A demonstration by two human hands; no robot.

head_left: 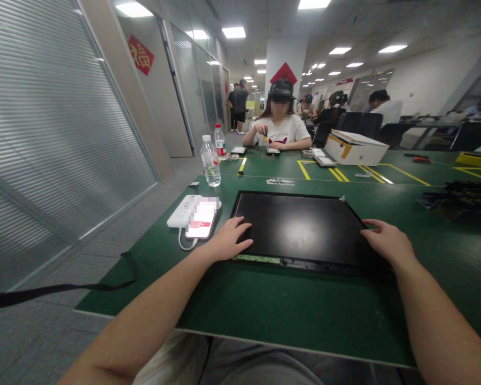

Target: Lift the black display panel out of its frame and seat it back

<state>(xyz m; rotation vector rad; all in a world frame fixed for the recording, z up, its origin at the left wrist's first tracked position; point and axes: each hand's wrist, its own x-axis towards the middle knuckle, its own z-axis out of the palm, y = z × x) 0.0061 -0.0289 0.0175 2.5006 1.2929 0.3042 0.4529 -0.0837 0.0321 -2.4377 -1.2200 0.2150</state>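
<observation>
A black flat display panel (304,224) lies on the green table in front of me, its glossy face up and reflecting a bright patch. A green circuit-board strip (258,259) shows along its near edge. My left hand (229,238) rests over the panel's left edge, with fingers and thumb spread apart on the face. At the right edge, my right hand (388,243) takes the panel's rim between thumb and fingers; some of those fingers are hidden. A small light tab (342,198) sticks up at the far right corner.
Left of the panel are a lit phone (202,222) on a cable and a white power bank (179,213). Bottles (211,163) stand behind them. A co-worker (280,120) sits opposite, near a white box (356,148). A dark pile (460,200) lies at right.
</observation>
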